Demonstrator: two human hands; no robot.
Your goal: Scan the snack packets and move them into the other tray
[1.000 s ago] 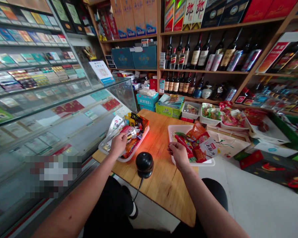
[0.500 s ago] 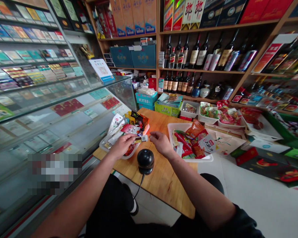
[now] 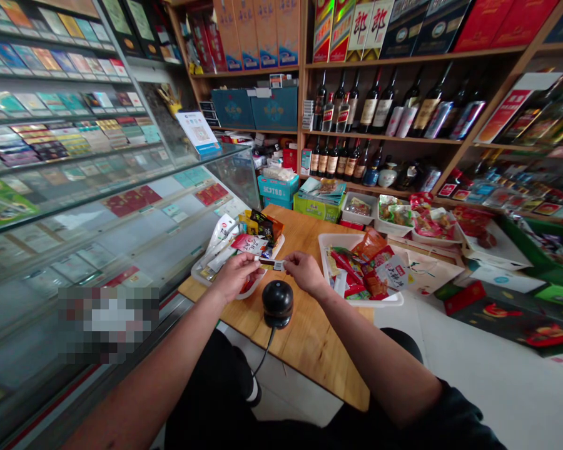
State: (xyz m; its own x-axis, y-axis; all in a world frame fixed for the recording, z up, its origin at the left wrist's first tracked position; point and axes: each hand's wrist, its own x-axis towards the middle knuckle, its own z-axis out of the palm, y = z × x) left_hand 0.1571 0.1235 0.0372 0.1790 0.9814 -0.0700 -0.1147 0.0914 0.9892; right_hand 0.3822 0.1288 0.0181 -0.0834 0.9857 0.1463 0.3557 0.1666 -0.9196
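Between both hands is a small narrow packet (image 3: 278, 265) with a white barcode label, held level above the table. My left hand (image 3: 238, 275) pinches its left end, and my right hand (image 3: 304, 271) has its fingertips closed on the right end. Just below it, a black round-headed scanner (image 3: 277, 302) stands upright on the wooden table (image 3: 323, 350), its cable running off the near edge. Behind my left hand sits a white basket (image 3: 201, 273) of snack packets. To the right of my right hand, another white basket (image 3: 380, 302) holds red snack bags.
A glass display counter (image 3: 169, 219) runs along the left. Green and blue cartons (image 3: 319, 205) and white trays of snacks (image 3: 393, 226) line the table's far side. Shelves of bottles (image 3: 370, 103) rise behind. Dark gift boxes (image 3: 502, 315) stand on the right.
My right hand has moved left and taken hold of the packet's right end, which my left hand alone held before. The view has shifted slightly.
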